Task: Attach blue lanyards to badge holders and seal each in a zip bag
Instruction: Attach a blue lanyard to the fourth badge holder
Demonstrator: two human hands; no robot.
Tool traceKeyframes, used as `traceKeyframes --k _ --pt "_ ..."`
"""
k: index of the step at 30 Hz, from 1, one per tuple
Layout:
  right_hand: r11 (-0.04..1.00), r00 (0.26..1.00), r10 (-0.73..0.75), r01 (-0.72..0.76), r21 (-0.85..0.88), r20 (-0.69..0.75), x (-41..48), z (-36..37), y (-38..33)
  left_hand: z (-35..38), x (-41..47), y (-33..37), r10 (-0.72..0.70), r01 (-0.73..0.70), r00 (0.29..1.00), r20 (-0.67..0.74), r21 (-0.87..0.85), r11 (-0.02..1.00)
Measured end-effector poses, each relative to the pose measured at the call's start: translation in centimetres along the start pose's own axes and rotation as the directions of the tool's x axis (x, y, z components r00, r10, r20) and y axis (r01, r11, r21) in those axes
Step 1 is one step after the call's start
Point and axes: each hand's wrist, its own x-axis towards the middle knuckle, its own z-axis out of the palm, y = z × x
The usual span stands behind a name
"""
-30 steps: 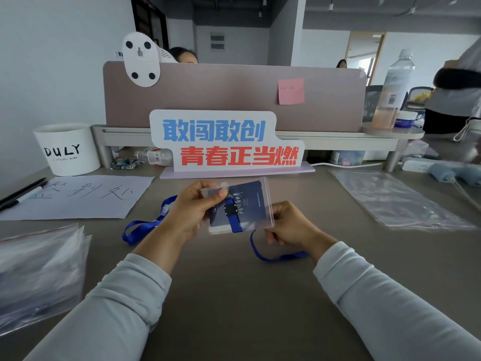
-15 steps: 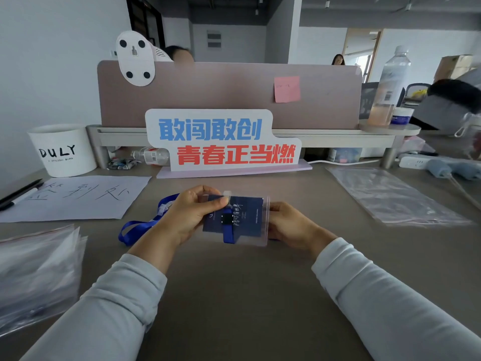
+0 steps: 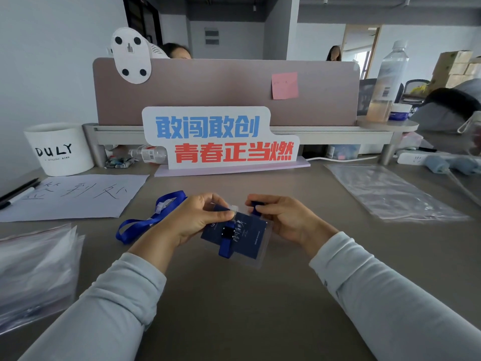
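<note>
At the far left a stack of zip bags (image 3: 33, 269) sits on the desk (image 3: 234, 308). Beside it the blue lanyard (image 3: 135, 225) trails in a loose loop toward the left hand (image 3: 192, 222). That slack looks like the first risk to me: if the holder is lifted or turned, the loop could drag or twist, and a twisted strap would sit badly in a bag.

The second risk is at the top of the badge holder (image 3: 250, 243). The left hand's thumb and fingertips pinch its small clear tab, and slick plastic like that could slide out of so light a grip. I can't tell whether the black clip (image 3: 228, 232) is properly fastened. If it isn't, the strap may come away later.

The holder hangs tilted between both hands, low over the desk, dark card facing up. A strap end with the clip lies across its face. The left fingertips are at its top edge. The right hand (image 3: 283, 217) is at its upper right corner, fingers curled tight round a short blue piece of the lanyard. Further right a single zip bag (image 3: 390, 194) lies flat, well apart from both hands.
</note>
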Motion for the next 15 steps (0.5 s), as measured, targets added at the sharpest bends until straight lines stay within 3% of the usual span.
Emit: traceKeyframes --k 4,10,15 --pt "0.987 0.998 -0.049 0.043 -0.154 -0.039 0.01 0.22 0.24 0.21 -0.15 0.13 -0.054 0.051 0.995 0.086 0.032 0.998" --pt "0.968 0.992 -0.067 0.039 -0.248 -0.105 0.01 0.44 0.27 0.12 -0.32 0.27 -0.097 0.095 0.986 0.136 0.019 0.995" --pt "0.992 0.990 -0.020 0.002 -0.127 -0.140 -0.16 0.73 0.01 0.14 -0.41 0.35 -0.120 0.112 0.984 0.135 0.068 0.991"
